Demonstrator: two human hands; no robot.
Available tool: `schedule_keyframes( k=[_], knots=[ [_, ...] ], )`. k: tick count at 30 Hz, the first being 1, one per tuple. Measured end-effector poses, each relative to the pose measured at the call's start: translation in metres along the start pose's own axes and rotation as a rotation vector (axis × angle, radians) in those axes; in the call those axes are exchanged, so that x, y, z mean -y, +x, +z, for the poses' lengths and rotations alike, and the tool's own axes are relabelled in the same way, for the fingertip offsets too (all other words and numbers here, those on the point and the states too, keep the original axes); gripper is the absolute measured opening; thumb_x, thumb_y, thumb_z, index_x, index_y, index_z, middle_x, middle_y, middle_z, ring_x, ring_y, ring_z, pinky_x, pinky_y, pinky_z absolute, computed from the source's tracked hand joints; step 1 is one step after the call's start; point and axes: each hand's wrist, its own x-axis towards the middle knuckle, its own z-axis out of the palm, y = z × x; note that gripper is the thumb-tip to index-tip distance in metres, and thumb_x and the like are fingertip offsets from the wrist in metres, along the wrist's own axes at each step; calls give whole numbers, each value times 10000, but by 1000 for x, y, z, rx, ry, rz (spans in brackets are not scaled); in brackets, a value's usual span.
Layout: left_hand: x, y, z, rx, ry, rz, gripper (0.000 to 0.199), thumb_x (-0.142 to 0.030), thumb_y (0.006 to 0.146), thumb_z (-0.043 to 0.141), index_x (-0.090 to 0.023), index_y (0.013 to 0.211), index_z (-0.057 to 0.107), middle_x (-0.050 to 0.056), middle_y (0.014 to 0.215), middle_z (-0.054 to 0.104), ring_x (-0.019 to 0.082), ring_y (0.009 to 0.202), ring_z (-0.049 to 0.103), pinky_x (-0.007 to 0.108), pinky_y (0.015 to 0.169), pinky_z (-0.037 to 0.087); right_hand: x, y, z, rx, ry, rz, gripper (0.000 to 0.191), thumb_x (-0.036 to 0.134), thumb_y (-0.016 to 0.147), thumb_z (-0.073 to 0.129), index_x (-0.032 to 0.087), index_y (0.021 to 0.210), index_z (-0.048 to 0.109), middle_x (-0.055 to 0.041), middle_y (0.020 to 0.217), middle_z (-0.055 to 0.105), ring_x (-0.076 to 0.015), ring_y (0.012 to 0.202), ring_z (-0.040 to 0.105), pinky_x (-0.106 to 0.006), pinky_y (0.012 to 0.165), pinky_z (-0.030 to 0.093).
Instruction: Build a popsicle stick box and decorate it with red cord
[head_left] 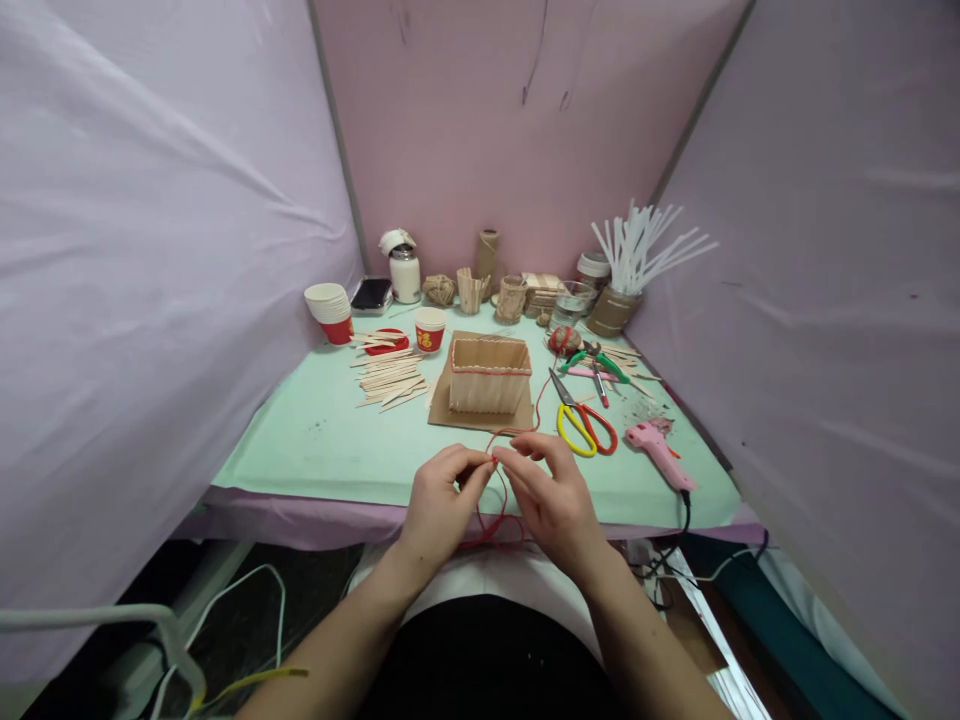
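Note:
Close to the table's front edge, my left hand [441, 497] pinches a thin red cord [504, 490] between thumb and forefinger. My right hand [559, 505] meets it at the same spot, its fingertips on the cord and its other fingers loosely raised. Slack loops of the cord hang towards my lap. From my fingers the cord also runs across the table to a red-wound ball [564, 341]. Beyond my hands stands a box of wooden sticks [489, 390] with red cord along its rim, on a cardboard sheet [441, 412].
Scissors [577, 425], green-handled pliers [611, 366] and a pink glue gun [660, 455] lie at the right. Wooden sticks [390, 378], a paper cup [430, 332] and stacked cups [330, 310] are left. White sticks [637, 255] stand in a brown holder. Fabric walls enclose the table.

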Motion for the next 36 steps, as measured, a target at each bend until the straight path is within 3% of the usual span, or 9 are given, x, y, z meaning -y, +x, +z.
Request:
schedule_keyframes(
  k=[5,9,13,19,22,28,36],
  knots=[
    [0,-1,2,-9,40,30,142,-208,859,568,-176,802,695,20,745,648,133,706,563,253,678,435,1,2,-1,31,-54,-48,280,49,871,533,234,1065,615,-80,955,604,-210,905,534,-374,774,496],
    [1,-1,6,11,-160,-129,146,-278,825,625,-165,776,702,29,747,672,142,707,583,253,670,451,-1,0,4,-31,51,17,207,56,877,539,210,1006,588,-77,945,613,-201,905,539,-371,792,478],
    [1,-2,11,-4,-313,-264,180,-324,792,660,-152,785,713,31,726,685,135,654,571,252,635,456,2,-4,13,-65,223,225,112,124,914,501,214,924,567,-62,925,573,-191,901,544,-348,778,462],
    [-2,-5,13,-59,-242,-125,136,-275,813,648,-171,814,736,41,804,708,153,761,624,258,717,479,6,-2,19,-90,676,677,105,300,913,530,219,848,546,-8,830,542,-143,742,517,-269,661,437],
    [0,-5,13,-65,-210,-91,135,-259,829,634,-182,852,741,44,827,714,160,792,639,266,742,487,6,-1,20,-76,766,788,142,355,887,564,218,849,561,14,782,539,-121,650,473,-251,605,406],
    [2,-6,15,-68,-183,-71,174,-257,843,621,-181,948,738,67,912,726,177,846,651,283,767,497,5,-2,21,-62,736,792,154,355,880,568,211,826,557,10,778,545,-116,646,467,-246,580,389],
    [-2,-5,13,-36,-141,-22,147,-258,852,619,-186,879,745,31,783,699,143,745,616,256,721,473,8,2,18,-77,692,754,132,325,864,581,209,803,565,7,767,550,-125,698,515,-242,623,449]
  ],
)
